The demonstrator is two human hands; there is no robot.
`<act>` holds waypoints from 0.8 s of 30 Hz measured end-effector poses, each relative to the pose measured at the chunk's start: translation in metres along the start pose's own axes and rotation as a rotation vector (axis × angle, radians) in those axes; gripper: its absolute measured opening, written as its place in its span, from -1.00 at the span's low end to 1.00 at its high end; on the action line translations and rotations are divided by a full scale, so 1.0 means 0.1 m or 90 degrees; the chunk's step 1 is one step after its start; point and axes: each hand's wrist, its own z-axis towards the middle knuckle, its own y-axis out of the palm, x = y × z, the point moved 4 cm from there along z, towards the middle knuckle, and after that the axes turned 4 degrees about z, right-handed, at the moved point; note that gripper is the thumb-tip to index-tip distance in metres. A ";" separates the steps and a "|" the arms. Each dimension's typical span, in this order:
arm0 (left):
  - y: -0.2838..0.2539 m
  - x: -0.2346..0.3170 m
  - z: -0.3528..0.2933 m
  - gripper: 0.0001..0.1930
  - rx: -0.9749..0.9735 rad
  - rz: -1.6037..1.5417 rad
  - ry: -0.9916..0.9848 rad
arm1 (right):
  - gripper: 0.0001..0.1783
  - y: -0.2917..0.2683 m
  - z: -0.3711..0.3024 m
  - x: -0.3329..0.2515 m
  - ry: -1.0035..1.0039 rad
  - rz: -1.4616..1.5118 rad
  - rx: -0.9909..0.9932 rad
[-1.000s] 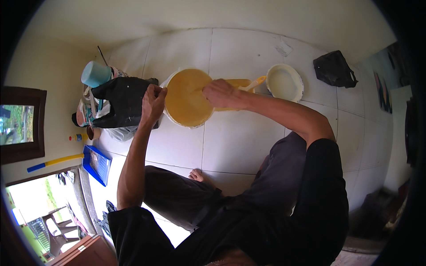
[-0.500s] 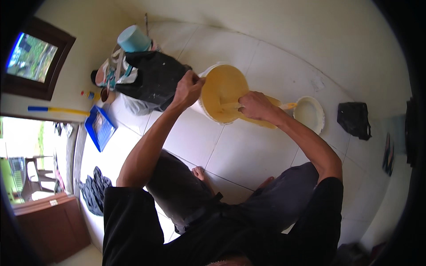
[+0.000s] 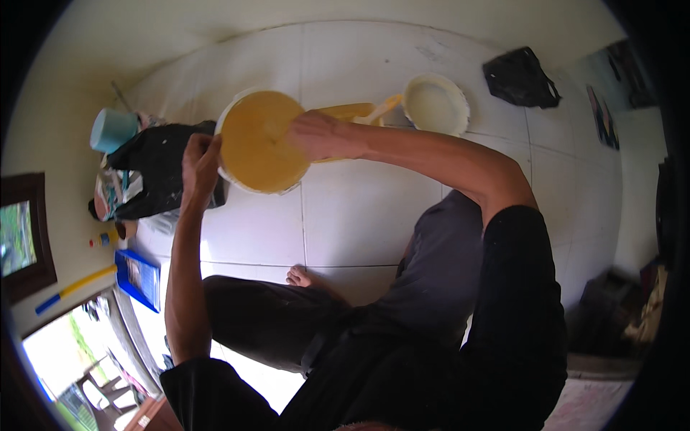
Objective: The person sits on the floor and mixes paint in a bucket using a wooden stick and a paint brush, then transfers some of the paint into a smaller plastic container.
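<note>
A white bucket (image 3: 223,176) stands ahead of me, with smooth yellow-ochre paint (image 3: 259,147) filling its mouth. My left hand (image 3: 200,159) is closed on the bucket's left rim. Over the right side of the paint is my right hand (image 3: 315,135), its fingers curled and slightly blurred. The pale stick it held a moment ago is hidden under the hand now. Partly behind my right wrist lies a flat yellow piece (image 3: 346,112), possibly a lid or tray. A pale tool with a yellow-orange end (image 3: 389,105) rests across it.
Right of these lies a round white lid (image 3: 436,105), then a black bag (image 3: 522,77). On the left are a black cloth or plastic sheet (image 3: 162,169), a light-blue pail (image 3: 113,130) and a blue dustpan (image 3: 138,280) with a yellow-and-blue handle. Pale tiles cover the floor.
The view has turned, so the bucket and surroundings sit further left. My right hand covers the pale stick that showed in the bucket before. My left hand stays at the rim.
</note>
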 end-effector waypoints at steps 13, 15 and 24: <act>-0.01 0.04 0.08 -0.61 0.003 0.048 0.029 | -0.85 -0.06 0.00 -0.02 -0.030 0.038 0.108; 0.04 0.05 0.09 -0.63 0.018 0.062 0.026 | -0.85 0.05 -0.01 0.06 -0.049 0.011 0.098; 0.05 0.17 0.04 -0.63 0.034 0.048 0.024 | -0.85 0.04 -0.09 0.01 0.000 0.036 0.033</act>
